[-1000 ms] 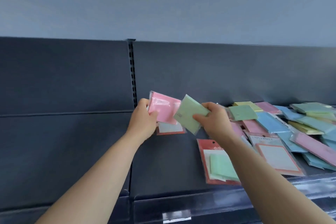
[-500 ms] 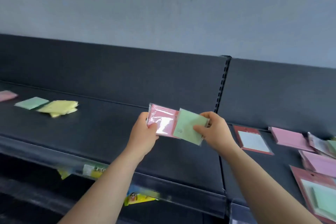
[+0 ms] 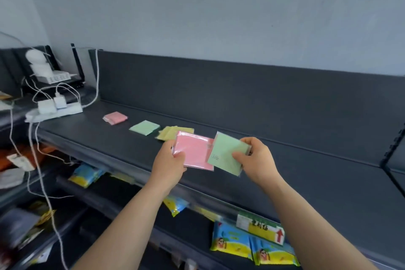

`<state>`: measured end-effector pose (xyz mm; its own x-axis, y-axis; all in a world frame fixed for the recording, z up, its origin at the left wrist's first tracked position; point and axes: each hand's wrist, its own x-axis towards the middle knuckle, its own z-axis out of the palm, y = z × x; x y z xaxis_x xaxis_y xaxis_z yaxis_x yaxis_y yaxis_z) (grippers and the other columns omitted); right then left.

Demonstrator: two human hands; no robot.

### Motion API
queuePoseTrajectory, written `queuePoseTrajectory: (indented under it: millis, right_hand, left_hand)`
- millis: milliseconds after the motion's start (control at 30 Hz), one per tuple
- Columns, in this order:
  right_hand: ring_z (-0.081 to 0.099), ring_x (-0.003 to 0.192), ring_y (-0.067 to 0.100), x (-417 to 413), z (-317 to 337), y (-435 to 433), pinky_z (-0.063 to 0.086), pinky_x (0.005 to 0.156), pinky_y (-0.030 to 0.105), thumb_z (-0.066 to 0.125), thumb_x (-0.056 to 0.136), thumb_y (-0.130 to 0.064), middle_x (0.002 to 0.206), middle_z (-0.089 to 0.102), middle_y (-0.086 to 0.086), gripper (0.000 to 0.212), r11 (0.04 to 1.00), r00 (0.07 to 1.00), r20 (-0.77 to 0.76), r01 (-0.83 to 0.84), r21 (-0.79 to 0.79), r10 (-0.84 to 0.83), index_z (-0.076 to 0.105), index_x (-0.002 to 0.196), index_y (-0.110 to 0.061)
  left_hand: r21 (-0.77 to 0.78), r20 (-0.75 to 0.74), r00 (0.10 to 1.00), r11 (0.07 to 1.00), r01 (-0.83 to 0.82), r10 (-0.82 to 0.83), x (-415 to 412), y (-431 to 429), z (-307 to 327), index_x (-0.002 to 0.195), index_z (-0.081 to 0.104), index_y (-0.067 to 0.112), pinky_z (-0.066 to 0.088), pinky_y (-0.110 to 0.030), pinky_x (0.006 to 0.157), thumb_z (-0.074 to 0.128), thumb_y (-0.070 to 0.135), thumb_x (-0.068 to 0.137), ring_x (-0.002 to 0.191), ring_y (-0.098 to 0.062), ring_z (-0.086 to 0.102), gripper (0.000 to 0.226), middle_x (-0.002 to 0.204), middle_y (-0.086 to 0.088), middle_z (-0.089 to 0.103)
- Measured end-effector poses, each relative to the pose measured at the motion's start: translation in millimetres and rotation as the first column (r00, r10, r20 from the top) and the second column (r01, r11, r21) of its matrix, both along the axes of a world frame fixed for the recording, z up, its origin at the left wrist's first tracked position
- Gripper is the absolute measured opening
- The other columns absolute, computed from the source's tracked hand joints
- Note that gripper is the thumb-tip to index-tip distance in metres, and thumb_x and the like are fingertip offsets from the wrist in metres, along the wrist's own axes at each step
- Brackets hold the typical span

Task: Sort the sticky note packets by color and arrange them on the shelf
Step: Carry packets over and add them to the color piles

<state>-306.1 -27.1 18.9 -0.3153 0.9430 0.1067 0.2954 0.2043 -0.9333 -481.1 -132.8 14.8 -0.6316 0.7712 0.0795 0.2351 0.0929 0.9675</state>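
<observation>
1. Head view, far to the left of both hands: a white power strip (image 3: 54,112) with adapters plugged in lies at the end of the dark shelf (image 3: 306,171). White cables trail down from it.
2. Up and to the left of the left hand, three sorted groups lie flat on the shelf in a row. A pink stack (image 3: 115,117) is farthest from the grip and a green stack (image 3: 144,127) comes next. A yellow stack (image 3: 169,135) is nearest, with its right part hidden behind the held pink packet.
3. Over the shelf's front edge, the left hand (image 3: 168,160) grips a pink packet (image 3: 196,152) by its left edge. The thumb presses on the front and the fingers curl behind. The packet is off the shelf, its face tilted toward the camera.
4. Just right of that grip, a green packet (image 3: 225,155) overlaps the pink packet's right edge and lies in front of it.
5. The right hand (image 3: 256,160) pinches the green packet at its right side, thumb on the front face and fingers curled round the back. This packet is also in the air, level with the pink one.
6. Below both hands, a lower shelf holds blue-and-yellow pouches (image 3: 232,241). Under the right hand, a yellow-and-green price label (image 3: 260,228) with a red arrow sits on the front rail.
7. Far to the right of the right hand, a slotted upright (image 3: 392,155) ends this shelf bay.
</observation>
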Motion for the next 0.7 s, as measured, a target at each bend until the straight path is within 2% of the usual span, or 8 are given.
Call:
queuePoseTrajectory:
  millis: [167,333,500,600,700]
  right_hand:
    - [0.055,0.073,0.005,-61,-1,0,0.037,0.038,0.008,0.056,0.09,-0.008,0.104,0.06,0.002,0.022,1.0,0.999,0.035,-0.01,0.008,0.01,0.054,0.109,-0.018]
    - [0.058,0.075,0.006,-114,2,15,0.04,0.041,0.011,0.057,0.09,-0.009,0.104,0.061,0.0,0.022,0.998,0.998,0.04,-0.058,0.009,0.057,0.055,0.109,-0.019]
    - [0.061,0.084,0.014,-167,6,35,0.044,0.053,0.018,0.06,0.088,-0.012,0.104,0.062,-0.001,0.022,0.992,0.993,0.043,-0.111,0.06,0.109,0.055,0.109,-0.018]
    - [0.063,0.087,0.017,-199,3,45,0.043,0.054,0.019,0.061,0.087,-0.013,0.104,0.062,-0.001,0.021,0.989,0.99,0.047,-0.134,0.065,0.131,0.055,0.106,-0.02]
    - [0.063,0.088,0.016,-229,-1,51,0.047,0.059,0.021,0.061,0.088,-0.015,0.106,0.062,-0.002,0.021,0.99,0.989,0.075,-0.132,0.053,0.128,0.053,0.105,-0.022]
  left_hand:
    - [0.001,0.029,0.994,0.995,-0.105,0.104,-64,-7,2,0.113,0.046,0.024,0.052,-0.023,0.065,0.039,0.004,0.094,0.097,-0.016,0.06,0.028,0.105,0.004,0.058]
    - [0.009,0.071,0.982,0.985,-0.174,0.173,-116,-3,7,0.096,0.053,0.023,0.053,-0.026,0.069,0.038,-0.001,0.091,0.093,-0.014,0.06,0.028,0.093,0.01,0.06]
    - [0.002,0.091,0.966,0.97,-0.241,0.24,-176,8,4,0.119,0.055,0.013,0.054,-0.026,0.07,0.05,0.001,0.087,0.101,-0.017,0.062,0.034,0.11,0.0,0.064]
    - [-0.004,0.01,0.958,0.958,-0.286,0.286,-211,15,0,0.116,0.058,0.015,0.059,-0.038,0.077,0.055,0.005,0.079,0.094,-0.018,0.064,0.038,0.107,-0.002,0.066]
    - [-0.023,-0.054,0.945,0.946,-0.324,0.322,-240,22,-1,0.111,0.06,0.019,0.056,-0.047,0.086,0.052,0.003,0.079,0.092,-0.02,0.064,0.037,0.101,-0.001,0.066]
